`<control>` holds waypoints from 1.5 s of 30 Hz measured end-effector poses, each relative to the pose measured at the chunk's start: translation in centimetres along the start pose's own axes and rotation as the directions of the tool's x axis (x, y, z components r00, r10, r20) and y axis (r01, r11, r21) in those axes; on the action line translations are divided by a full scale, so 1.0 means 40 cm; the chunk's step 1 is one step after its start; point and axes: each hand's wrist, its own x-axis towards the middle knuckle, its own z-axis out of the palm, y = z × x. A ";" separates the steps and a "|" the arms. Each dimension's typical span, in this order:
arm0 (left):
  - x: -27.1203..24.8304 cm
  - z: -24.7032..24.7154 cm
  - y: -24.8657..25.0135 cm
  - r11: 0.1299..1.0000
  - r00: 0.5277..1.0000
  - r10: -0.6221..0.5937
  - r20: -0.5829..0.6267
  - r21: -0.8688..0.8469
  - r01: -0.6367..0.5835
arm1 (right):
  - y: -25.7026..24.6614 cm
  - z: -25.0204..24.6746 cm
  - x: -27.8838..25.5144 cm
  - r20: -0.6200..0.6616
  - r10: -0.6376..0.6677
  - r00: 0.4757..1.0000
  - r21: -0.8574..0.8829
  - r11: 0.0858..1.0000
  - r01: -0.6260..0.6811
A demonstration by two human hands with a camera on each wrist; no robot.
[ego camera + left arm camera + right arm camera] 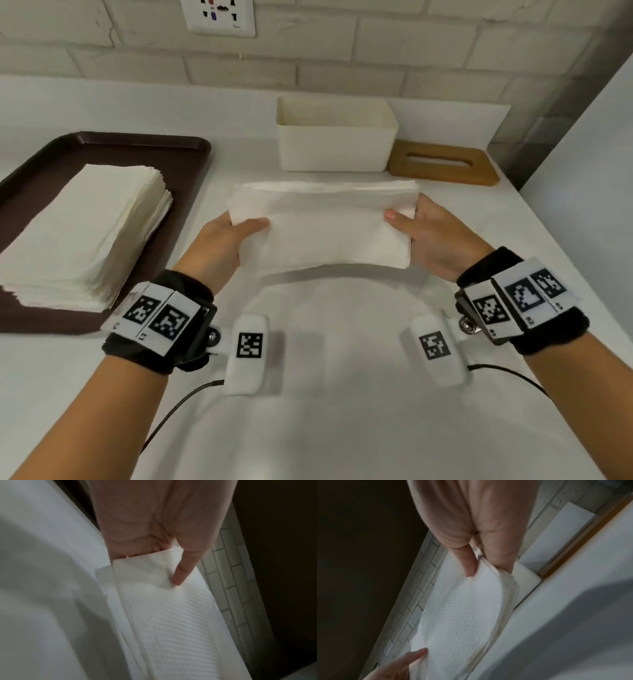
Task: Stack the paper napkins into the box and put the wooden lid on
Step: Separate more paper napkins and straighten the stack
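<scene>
Under napkin bundle, fingers of both hands hidden.

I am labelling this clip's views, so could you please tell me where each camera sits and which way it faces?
Head: worn on the head, looking forward and down at the counter, box, wooden lid and tray; both forearms and hands show.
Left wrist: looks along the left hand at the napkin bundle.
Right wrist: looks along the right hand at the bundle; the left thumb shows beyond.
Shared: all three see the bundle.
</scene>
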 end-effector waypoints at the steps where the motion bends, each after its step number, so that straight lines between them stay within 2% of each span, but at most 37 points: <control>1: -0.011 -0.001 -0.008 1.000 0.999 0.012 -0.033 0.020 -0.011 | 0.009 0.008 -0.016 -0.024 0.002 1.000 -0.017 1.000 -0.003; 4: -0.050 -0.001 -0.036 0.992 0.997 0.078 -0.026 0.097 -0.075 | 0.036 0.025 -0.070 -0.060 0.005 0.998 -0.031 0.999 -0.006; 7: -0.114 -0.009 -0.057 0.984 0.991 0.133 -0.024 0.124 -0.129 | 0.062 0.034 -0.132 -0.041 0.011 0.999 -0.050 0.999 -0.014; 11: -0.185 -0.028 -0.094 0.992 0.994 0.111 -0.023 0.066 -0.109 | 0.097 0.041 -0.209 -0.035 0.035 0.999 -0.098 0.994 -0.039; 15: -0.248 -0.021 -0.120 0.993 0.994 0.111 -0.019 0.037 -0.110 | 0.118 0.042 -0.276 -0.071 0.004 0.997 -0.133 0.991 -0.013; 20: -0.319 0.007 -0.165 0.987 0.987 0.159 0.026 -0.003 -0.159 | 0.148 0.002 -0.380 -0.087 -0.055 0.995 -0.023 0.998 0.053; 23: -0.339 0.016 -0.197 0.980 0.979 0.189 0.078 0.047 -0.193 | 0.185 -0.026 -0.412 -0.077 -0.013 0.997 -0.008 1.000 0.013; 27: -0.346 0.019 -0.219 0.985 0.986 0.147 0.073 0.079 -0.153 | 0.219 -0.047 -0.418 -0.082 0.038 0.996 0.081 0.996 -0.032; 31: -0.343 0.028 -0.205 0.986 0.991 0.067 0.116 0.147 -0.084 | 0.222 -0.032 -0.402 -0.040 0.056 0.998 -0.049 0.997 -0.058; 33: -0.344 0.028 -0.192 0.981 0.986 0.024 0.167 0.184 -0.055 | 0.216 -0.032 -0.400 -0.029 0.074 0.997 -0.042 0.996 -0.075; 37: -0.357 0.016 -0.167 0.966 0.965 0.042 0.258 0.238 -0.105 | 0.203 -0.058 -0.406 0.025 0.055 0.998 -0.053 0.997 -0.054; 40: -0.359 0.016 -0.166 0.955 0.953 -0.012 0.304 0.287 -0.080 | 0.214 -0.069 -0.397 0.044 0.096 0.994 -0.094 0.991 -0.091; 42: -0.364 0.030 -0.165 0.951 0.950 -0.039 0.310 0.305 -0.061 | 0.209 -0.060 -0.393 0.060 0.051 0.997 -0.105 0.993 -0.044; 45: -0.369 0.042 -0.151 0.930 0.965 0.061 0.256 0.337 -0.148 | 0.186 -0.047 -0.393 0.057 -0.082 0.995 -0.109 0.990 0.088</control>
